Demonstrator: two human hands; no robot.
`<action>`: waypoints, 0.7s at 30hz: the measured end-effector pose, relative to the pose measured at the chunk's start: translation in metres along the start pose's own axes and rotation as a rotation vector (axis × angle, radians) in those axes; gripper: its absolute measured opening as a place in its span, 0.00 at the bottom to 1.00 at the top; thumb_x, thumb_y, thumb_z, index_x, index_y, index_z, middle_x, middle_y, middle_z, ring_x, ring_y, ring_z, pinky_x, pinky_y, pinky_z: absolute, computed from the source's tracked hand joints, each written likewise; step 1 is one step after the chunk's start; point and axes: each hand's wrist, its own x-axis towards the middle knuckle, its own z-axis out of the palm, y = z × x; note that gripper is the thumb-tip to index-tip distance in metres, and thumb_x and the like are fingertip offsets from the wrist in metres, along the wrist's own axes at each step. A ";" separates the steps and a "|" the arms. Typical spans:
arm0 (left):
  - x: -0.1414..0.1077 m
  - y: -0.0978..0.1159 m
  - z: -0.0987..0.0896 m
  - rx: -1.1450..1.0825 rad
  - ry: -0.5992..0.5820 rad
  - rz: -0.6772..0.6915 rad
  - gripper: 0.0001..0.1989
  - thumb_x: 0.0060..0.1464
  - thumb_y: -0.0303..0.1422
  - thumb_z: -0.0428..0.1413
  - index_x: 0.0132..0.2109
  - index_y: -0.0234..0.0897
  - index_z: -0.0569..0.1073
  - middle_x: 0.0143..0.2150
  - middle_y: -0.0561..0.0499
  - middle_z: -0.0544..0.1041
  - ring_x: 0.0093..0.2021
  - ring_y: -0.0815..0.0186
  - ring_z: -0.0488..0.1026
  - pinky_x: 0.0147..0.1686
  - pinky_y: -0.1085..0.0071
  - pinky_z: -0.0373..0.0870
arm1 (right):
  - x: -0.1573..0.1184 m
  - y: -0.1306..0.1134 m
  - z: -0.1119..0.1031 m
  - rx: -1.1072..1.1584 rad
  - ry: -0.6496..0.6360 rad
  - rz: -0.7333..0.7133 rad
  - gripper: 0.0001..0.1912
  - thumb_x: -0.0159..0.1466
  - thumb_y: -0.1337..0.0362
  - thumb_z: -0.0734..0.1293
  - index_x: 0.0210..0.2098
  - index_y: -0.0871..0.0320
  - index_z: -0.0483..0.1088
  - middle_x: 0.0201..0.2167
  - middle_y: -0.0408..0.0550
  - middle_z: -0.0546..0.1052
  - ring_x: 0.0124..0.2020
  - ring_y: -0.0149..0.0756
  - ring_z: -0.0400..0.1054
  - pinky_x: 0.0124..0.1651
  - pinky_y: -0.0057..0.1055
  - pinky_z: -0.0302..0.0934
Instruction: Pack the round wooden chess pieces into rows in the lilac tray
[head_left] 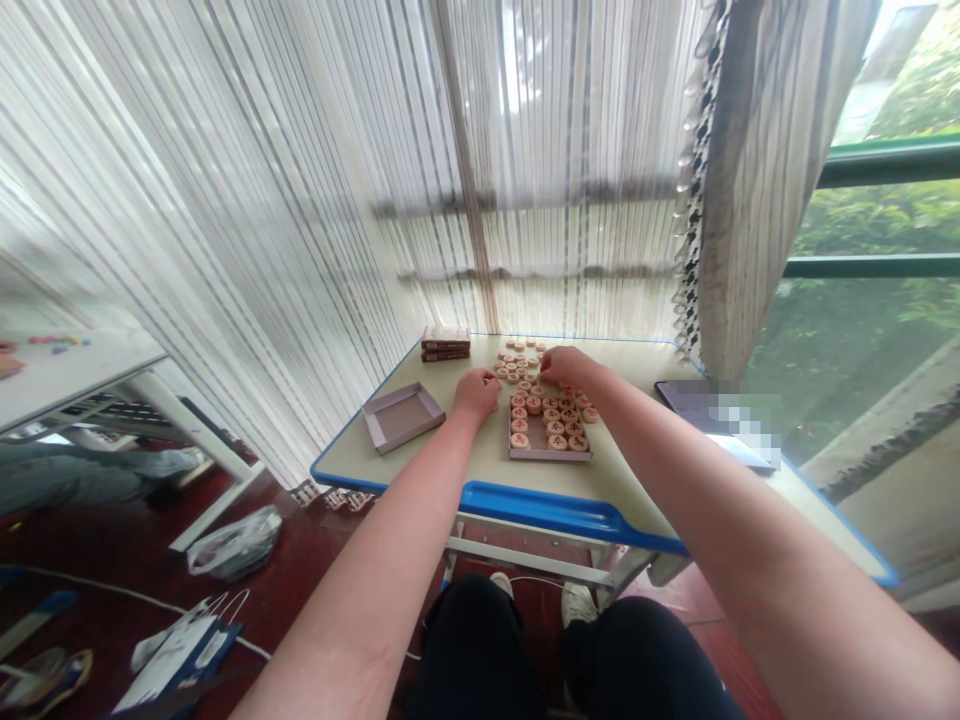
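Note:
A shallow box [551, 455] holds round wooden Chinese chess pieces [556, 428] in columns, some with red characters and some with dark ones; a gap shows among them near the front. Loose pieces [517, 367] lie spread behind the box. My left hand [478, 393] rests at the left of these, fingers curled together; whatever they hold is too small to tell. Over the back of the box, my right hand [566, 367] has its fingertips pinched close to the pieces, and what is between them is hidden.
An upturned box lid [405, 418] lies on the table's left, and small brown boxes [445, 344] are stacked at the back left. A dark flat device [679, 393] lies on the right. The table [622, 485] has a blue edge; a striped curtain [570, 240] hangs behind.

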 end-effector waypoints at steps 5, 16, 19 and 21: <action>0.000 0.001 -0.001 0.047 0.018 0.018 0.12 0.50 0.34 0.49 0.36 0.34 0.76 0.33 0.46 0.78 0.35 0.65 0.73 0.35 0.72 0.65 | -0.010 0.008 0.002 0.074 0.102 -0.013 0.16 0.50 0.66 0.67 0.40 0.52 0.75 0.39 0.46 0.76 0.38 0.38 0.69 0.40 0.28 0.62; 0.002 -0.002 -0.001 0.032 0.027 0.034 0.15 0.52 0.39 0.49 0.34 0.34 0.76 0.31 0.46 0.77 0.32 0.65 0.72 0.33 0.72 0.64 | -0.009 0.000 0.004 -0.009 0.047 -0.065 0.14 0.52 0.60 0.67 0.38 0.51 0.76 0.38 0.46 0.77 0.40 0.38 0.68 0.43 0.29 0.60; 0.002 -0.001 -0.001 0.041 0.026 0.025 0.15 0.52 0.39 0.49 0.34 0.34 0.76 0.32 0.46 0.77 0.33 0.65 0.72 0.33 0.72 0.64 | -0.009 -0.001 0.002 0.046 0.038 -0.077 0.18 0.52 0.64 0.67 0.44 0.50 0.73 0.43 0.44 0.76 0.42 0.37 0.67 0.44 0.29 0.60; 0.002 0.000 -0.002 0.047 0.024 0.022 0.15 0.52 0.39 0.49 0.34 0.34 0.76 0.32 0.46 0.78 0.33 0.66 0.72 0.33 0.73 0.64 | -0.009 0.002 0.003 0.080 0.077 -0.080 0.22 0.52 0.61 0.67 0.47 0.50 0.72 0.45 0.44 0.75 0.43 0.38 0.67 0.45 0.29 0.60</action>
